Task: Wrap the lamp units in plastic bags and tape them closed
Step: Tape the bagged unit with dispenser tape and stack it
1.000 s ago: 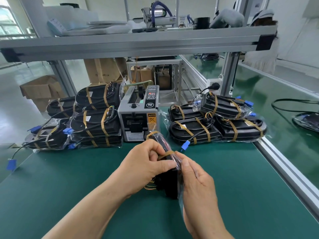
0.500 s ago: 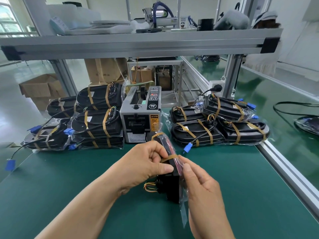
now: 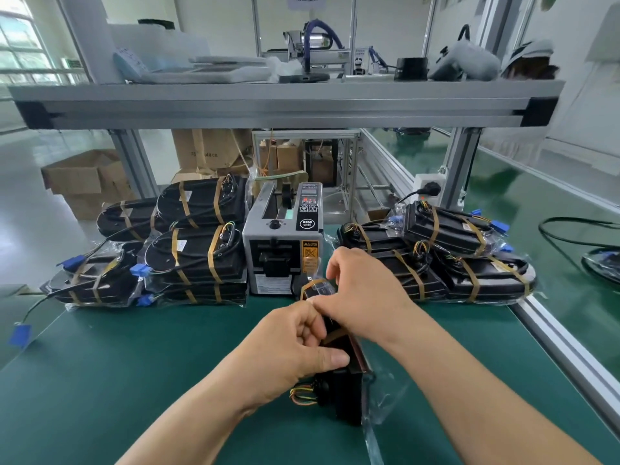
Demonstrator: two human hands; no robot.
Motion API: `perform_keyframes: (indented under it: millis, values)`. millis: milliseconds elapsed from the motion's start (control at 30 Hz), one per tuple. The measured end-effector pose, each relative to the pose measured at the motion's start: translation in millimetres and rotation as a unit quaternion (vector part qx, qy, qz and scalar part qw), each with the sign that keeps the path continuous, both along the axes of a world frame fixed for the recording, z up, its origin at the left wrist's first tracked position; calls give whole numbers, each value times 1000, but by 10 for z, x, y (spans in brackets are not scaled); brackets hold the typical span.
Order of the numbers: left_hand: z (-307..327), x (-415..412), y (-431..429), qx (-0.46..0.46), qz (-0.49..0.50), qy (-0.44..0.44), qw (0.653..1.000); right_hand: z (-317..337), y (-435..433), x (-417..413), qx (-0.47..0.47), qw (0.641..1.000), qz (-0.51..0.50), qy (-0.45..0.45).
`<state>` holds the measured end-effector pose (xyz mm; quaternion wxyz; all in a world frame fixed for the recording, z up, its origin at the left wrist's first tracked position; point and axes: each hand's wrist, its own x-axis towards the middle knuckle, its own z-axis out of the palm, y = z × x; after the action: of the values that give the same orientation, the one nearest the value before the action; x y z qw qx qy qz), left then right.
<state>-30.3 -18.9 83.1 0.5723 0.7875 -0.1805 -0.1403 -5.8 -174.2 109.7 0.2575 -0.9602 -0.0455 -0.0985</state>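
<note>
In front of the grey, boxy tape dispenser (image 3: 283, 250), on the green matted counter (image 3: 134, 364), we see a flat black lamp unit (image 3: 347, 394) standing on edge inside a clear plastic bag (image 3: 382, 397), whose loose end trails away from the dispenser. The left hand (image 3: 295, 347) grips the lamp unit from the dispenser's left side, fingers curled round its upper edge and thumb pressed against its face. The right hand (image 3: 364, 293) lies over the top of the unit, nearer the dispenser, its bent fingers closed on it where a tan tape band (image 3: 312, 282) crosses the bag. Coloured wires (image 3: 302, 394) stick out at the end farthest from the dispenser. Just left of the dispenser we see a stack (image 3: 198, 260) of bagged, taped black units, and just right of it another pile (image 3: 463, 263).
</note>
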Motion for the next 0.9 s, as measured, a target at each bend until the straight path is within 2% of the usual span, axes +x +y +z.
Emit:
perform_keyframes:
  millis: [100, 300, 367, 433, 500, 667, 700, 767, 833, 900]
  values:
    - [6, 3, 31, 3, -5, -2, 1000, -41, 49, 79, -44, 999, -1, -17]
    - [17, 25, 42, 0, -17, 8, 1000, -84, 71, 133, -54, 998, -14, -38]
    - [13, 40, 55, -1, -23, 12, 1000, -107, 27, 179, -7, 999, -31, 6]
    - [12, 48, 58, -1, -27, 13, 1000, -155, -18, 210, 99, 992, -47, 63]
    - [14, 53, 43, 1, -27, 10, 1000, -215, -32, 213, 177, 978, -67, 82]
    - [59, 73, 45, 8, -42, 34, 998, -281, -18, 207, 222, 968, -97, 68]
    - [64, 96, 52, -9, -27, 50, 998, -279, -27, 207, 218, 969, -100, 65]
    - [49, 230, 63, -67, 78, 89, 991, -287, -60, 197, 214, 969, -102, 61]
    - [13, 484, 90, -141, 228, 146, 952, -300, -90, 178, 217, 969, -105, 60]
    - [-1, 741, 105, -196, 313, 208, 906, -311, -104, 162, 216, 968, -110, 59]
